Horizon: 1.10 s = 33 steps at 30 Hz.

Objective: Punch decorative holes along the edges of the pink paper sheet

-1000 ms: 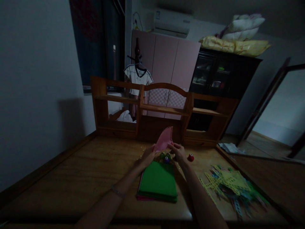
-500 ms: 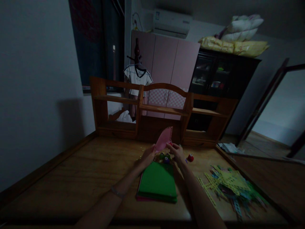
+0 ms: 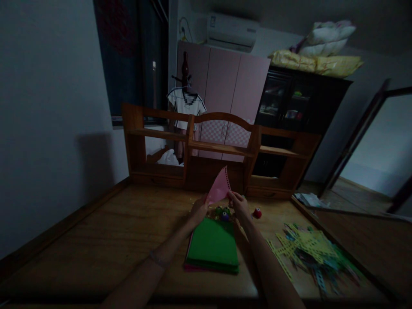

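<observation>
Between my hands a pink sheet [image 3: 219, 189] with a row of holes along its right edge is held up at a tilt, pointed corner upward. My left hand [image 3: 199, 210] is closed on its lower left corner. At the lower right, the fingers of my right hand [image 3: 240, 206] pinch its holed edge. Just below the sheet sit small round green and purple pieces with eye-like tops, including a purple piece [image 3: 224, 216]. A stack of green sheets [image 3: 212, 244], with pink underneath, lies nearer to me between my forearms.
A red round piece [image 3: 257, 213] stands right of my right hand. Farther right is a pile of yellow, green and blue perforated strips [image 3: 312, 246]. A wooden shelf unit [image 3: 222, 148] rises along the table's back edge, and a wall [image 3: 58, 128] bounds the left.
The pink sheet's pointed corner has shifted a little left and up, and more of its face shows. My right hand's fingers moved slightly along the edge; my left hand stays nearly in place.
</observation>
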Tool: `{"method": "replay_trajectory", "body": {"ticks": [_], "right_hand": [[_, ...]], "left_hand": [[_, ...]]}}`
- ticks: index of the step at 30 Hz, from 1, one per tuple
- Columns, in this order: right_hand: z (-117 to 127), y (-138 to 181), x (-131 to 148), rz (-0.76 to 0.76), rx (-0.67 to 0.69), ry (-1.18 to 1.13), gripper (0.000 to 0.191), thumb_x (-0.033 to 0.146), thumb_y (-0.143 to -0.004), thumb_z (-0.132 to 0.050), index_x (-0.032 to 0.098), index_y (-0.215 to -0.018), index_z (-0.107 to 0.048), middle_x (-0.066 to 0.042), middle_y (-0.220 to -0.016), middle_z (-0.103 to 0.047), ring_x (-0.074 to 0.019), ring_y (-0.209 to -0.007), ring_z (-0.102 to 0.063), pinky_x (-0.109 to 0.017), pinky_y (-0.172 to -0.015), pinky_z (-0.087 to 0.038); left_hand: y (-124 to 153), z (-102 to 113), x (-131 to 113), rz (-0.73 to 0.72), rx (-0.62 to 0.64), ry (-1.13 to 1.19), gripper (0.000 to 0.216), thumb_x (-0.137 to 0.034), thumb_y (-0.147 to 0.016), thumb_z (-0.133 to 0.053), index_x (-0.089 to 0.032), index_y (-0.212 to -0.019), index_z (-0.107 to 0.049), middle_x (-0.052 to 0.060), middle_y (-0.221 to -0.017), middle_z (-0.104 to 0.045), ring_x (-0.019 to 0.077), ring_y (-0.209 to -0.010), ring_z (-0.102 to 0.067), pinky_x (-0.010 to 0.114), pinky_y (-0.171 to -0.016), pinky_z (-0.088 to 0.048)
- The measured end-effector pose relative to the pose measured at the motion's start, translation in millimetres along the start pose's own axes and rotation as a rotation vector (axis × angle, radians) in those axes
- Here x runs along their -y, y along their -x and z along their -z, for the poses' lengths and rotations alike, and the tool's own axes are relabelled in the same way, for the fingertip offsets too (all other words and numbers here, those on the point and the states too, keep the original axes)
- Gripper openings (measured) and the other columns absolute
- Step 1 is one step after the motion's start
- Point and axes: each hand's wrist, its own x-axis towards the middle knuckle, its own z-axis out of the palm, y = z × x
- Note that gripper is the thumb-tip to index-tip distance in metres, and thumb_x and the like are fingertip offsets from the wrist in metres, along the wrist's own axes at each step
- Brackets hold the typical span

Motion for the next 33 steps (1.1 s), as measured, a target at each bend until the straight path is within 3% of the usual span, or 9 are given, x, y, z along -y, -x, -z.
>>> {"method": "replay_trajectory", "body": {"ticks": [7,12,18,27,33], "right_hand": [[-3.1,-2.1,-3.1,-0.031,0.003,-0.019,0.052,0.067,-0.061,-0.056,0.018,-0.081,-0.063,0.001,-0.061,-0.054,-0.0099,-0.047,-0.044,-0.021,-0.045,-0.032],[-6.5,3.4,-2.2,-0.013,0.081,-0.080,0.047,0.058,-0.061,-0.062,0.019,-0.089,-0.064,0.000,-0.069,-0.059,-0.0112,-0.053,-0.049,-0.023,-0.050,-0.036],[2.7,2.5,3.1,-0.015,0.061,-0.125,0.047,0.056,-0.065,-0.061,0.020,-0.095,-0.064,0.001,-0.067,-0.058,-0.0107,-0.051,-0.048,-0.023,-0.048,-0.035],[2.1,-3.5,-8.8,-0.042,0.048,-0.257,0.047,0.050,-0.060,-0.069,0.018,-0.094,-0.065,-0.001,-0.067,-0.059,-0.0090,-0.050,-0.046,-0.021,-0.047,-0.035],[6.1,-7.9,-11.1,-0.110,0.140,-0.378,0.037,0.044,-0.060,-0.071,0.020,-0.088,-0.066,0.000,-0.073,-0.062,-0.0084,-0.052,-0.048,-0.020,-0.048,-0.037]], "left_hand": [[-2.3,-0.9,2.3,-0.012,-0.011,-0.033,0.055,-0.055,-0.086,-0.024,-0.017,-0.097,-0.063,0.009,-0.087,-0.068,0.0187,-0.078,-0.063,0.024,-0.065,-0.042],[-2.7,-0.3,3.2,-0.026,-0.008,-0.040,0.057,-0.053,-0.087,-0.021,-0.015,-0.097,-0.062,0.009,-0.083,-0.067,0.0192,-0.077,-0.062,0.024,-0.064,-0.041],[-0.3,0.4,-1.6,-0.023,-0.024,-0.039,0.054,-0.051,-0.088,-0.022,-0.016,-0.098,-0.062,0.008,-0.085,-0.067,0.0188,-0.078,-0.061,0.024,-0.063,-0.040],[-1.2,1.7,-2.0,0.011,-0.039,-0.061,0.055,-0.051,-0.088,-0.020,-0.015,-0.093,-0.062,0.006,-0.074,-0.065,0.0164,-0.065,-0.059,0.023,-0.059,-0.038],[-1.0,1.3,-1.1,-0.033,-0.034,-0.062,0.053,-0.049,-0.088,-0.020,-0.016,-0.091,-0.062,0.005,-0.071,-0.064,0.0167,-0.067,-0.060,0.024,-0.059,-0.038]]}}
